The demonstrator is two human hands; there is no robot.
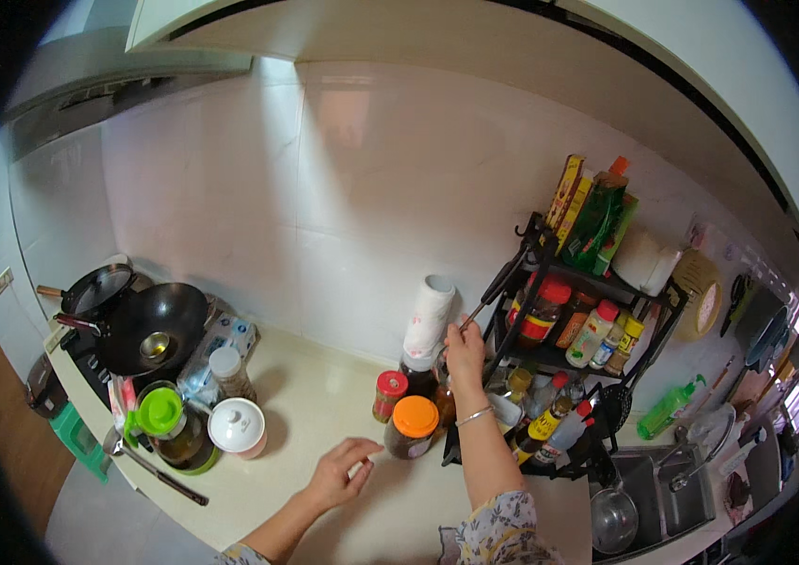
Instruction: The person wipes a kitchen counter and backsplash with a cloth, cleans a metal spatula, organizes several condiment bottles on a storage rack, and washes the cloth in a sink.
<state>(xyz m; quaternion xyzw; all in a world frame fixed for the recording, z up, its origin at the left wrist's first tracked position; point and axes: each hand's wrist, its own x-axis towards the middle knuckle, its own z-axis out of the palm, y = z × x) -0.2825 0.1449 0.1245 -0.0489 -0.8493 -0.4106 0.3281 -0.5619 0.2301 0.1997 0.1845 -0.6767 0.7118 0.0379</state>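
Note:
My right hand [465, 353], with a bangle at the wrist, reaches up to the left side of a black spice rack [544, 282]. Its fingers are around the lower end of a slim dark utensil [471, 318] that slants up along the rack. My left hand [344, 470] is over the counter with its fingers apart and holds nothing. Just right of it stands a glass jar with an orange lid [415, 418]. Behind that jar are a red-lidded jar [390, 395] and a dark bottle [417, 374]. A paper towel roll [430, 314] stands upright by the wall.
At the left, a black wok [152, 328] and a lidded pan [97, 288] sit on the stove. Nearer are a green-lidded jug [163, 417], a white lidded pot [237, 427] and a ladle [159, 477]. The sink [678, 487] lies at the right; cabinets [442, 92] overhang the counter.

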